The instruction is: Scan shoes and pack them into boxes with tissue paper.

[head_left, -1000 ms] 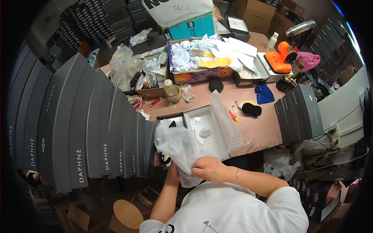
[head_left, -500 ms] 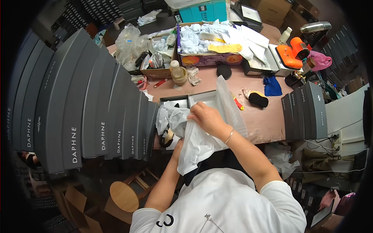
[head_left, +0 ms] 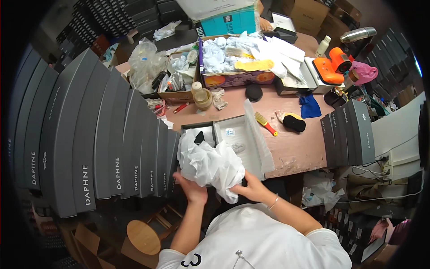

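A crumpled bundle of white tissue paper (head_left: pixel 204 163) lies over the near left part of an open shoebox (head_left: pixel 187 127) at the table's front edge. A small dark piece (head_left: pixel 199 137) pokes out above the paper; what the paper covers is hidden. At the bundle's near left side is my left hand (head_left: pixel 195 190), open, fingers apart and some fingertips by the box edge. My right hand (head_left: pixel 254 188) is closed on the paper's near right end. To the right, the box's pale inside (head_left: pixel 235 139) shows, with thin white sheeting (head_left: pixel 259 139) standing along its side.
Dark grey shoeboxes (head_left: pixel 85 134) stand in a tall row on the left, and more boxes (head_left: pixel 351 130) on the right. Beyond lie a red-and-yellow-handled brush (head_left: pixel 266 124), a black pad (head_left: pixel 294 123), a bottle (head_left: pixel 200 96) and a paper-filled carton (head_left: pixel 237 80). Another person's hand (head_left: pixel 266 24) shows at the back.
My right hand has come down toward me and right, lowering the tissue paper. The dark-and-tan shoe seen at the left is now covered. My left hand has moved left, out from behind the paper.
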Tool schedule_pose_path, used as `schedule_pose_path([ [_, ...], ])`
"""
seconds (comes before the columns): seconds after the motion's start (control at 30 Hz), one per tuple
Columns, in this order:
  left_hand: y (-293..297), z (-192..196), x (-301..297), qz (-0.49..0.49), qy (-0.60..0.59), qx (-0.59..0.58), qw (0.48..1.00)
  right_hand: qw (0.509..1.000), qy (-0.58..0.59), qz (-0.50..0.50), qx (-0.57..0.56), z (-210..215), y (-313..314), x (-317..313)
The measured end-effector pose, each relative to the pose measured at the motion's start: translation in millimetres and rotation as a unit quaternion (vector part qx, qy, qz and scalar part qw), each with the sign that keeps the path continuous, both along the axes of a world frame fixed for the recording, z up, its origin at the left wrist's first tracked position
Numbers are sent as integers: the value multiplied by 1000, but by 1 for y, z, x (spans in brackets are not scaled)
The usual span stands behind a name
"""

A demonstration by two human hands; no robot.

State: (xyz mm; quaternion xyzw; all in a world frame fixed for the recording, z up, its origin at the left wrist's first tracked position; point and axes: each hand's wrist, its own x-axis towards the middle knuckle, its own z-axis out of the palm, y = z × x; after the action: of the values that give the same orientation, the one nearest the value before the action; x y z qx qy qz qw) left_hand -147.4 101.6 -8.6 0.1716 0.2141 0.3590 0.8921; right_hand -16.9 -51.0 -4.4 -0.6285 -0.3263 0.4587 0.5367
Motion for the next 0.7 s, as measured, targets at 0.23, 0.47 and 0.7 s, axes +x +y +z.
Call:
schedule_pose_path([
  [0.23, 76, -11, 59, -2, 146, 84, 986, 997, -55, 28, 42, 9, 6, 73],
  [0.47, 64, 130, 108, 278, 54, 429, 858, 980, -134, -111, -98, -52, -23, 148],
  [0.7, -22, -61, 82, -463, 285, 545, 639, 977, -149, -141, -49, -26, -16, 197],
])
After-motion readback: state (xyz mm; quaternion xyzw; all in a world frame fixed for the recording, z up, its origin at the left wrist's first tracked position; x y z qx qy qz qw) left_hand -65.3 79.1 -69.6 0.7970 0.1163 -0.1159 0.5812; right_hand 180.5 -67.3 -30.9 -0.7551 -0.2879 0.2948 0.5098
